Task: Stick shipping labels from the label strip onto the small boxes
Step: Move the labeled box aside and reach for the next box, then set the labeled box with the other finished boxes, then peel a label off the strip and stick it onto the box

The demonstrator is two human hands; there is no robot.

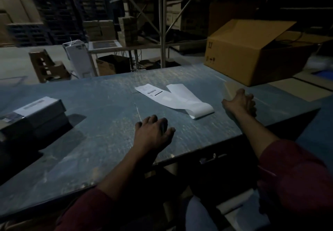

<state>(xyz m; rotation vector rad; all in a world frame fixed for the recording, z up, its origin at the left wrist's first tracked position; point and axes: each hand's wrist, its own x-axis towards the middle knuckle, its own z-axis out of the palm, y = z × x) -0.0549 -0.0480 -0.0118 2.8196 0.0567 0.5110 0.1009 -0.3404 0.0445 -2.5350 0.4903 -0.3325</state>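
Note:
A white label strip (177, 99) lies folded on the blue-grey table (90, 140), with a printed barcode label at its far left end. My left hand (153, 133) rests palm down on the table just in front of the strip, fingers spread, holding nothing. My right hand (240, 102) reaches out to the right of the strip and grips a small tan box (231, 89), which is blurred. At the table's left edge stands a dark small box (37, 115) with a white label on its top.
A large open cardboard carton (252, 54) stands at the table's far right corner. Beyond the table are metal racking (163, 23), stacked cartons, a white machine (79, 58) and a wooden stool (45, 65). The room is dim.

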